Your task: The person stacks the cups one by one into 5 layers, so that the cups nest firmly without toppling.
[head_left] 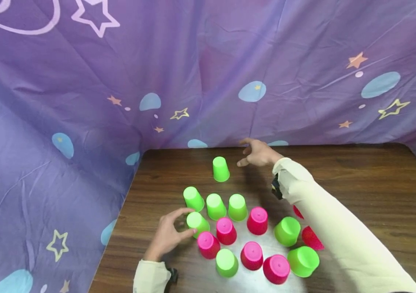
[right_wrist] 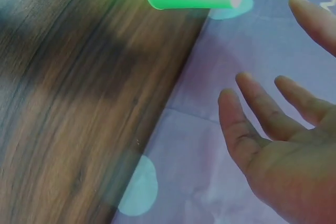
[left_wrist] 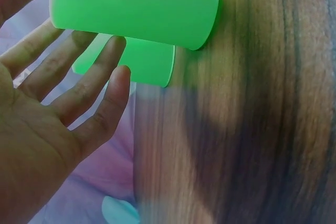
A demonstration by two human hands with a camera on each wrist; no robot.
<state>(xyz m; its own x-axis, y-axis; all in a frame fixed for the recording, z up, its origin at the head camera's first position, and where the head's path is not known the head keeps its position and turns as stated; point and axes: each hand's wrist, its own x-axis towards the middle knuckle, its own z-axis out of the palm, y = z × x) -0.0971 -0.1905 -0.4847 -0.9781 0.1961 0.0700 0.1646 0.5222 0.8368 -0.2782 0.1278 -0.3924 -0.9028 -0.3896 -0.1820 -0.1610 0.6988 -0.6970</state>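
A lone green cup (head_left: 221,169) stands upside down near the table's back edge. To its right and apart from it, my right hand (head_left: 260,153) hovers with spread fingers, holding nothing; the right wrist view shows its palm (right_wrist: 294,177) below that cup. At the left of the cup group, my left hand (head_left: 169,232) spreads its thumb and index finger about another upturned green cup (head_left: 197,224). In the left wrist view its other fingers (left_wrist: 92,90) extend loosely beside the near green cup (left_wrist: 136,6). Whether thumb or index touches the cup cannot be made out.
Several upturned green cups (head_left: 216,207) and pink cups (head_left: 257,221) stand close together on the wooden table (head_left: 369,183). The right forearm partly hides pink cups (head_left: 312,238) at the right. A purple patterned cloth (head_left: 208,81) hangs behind and to the left.
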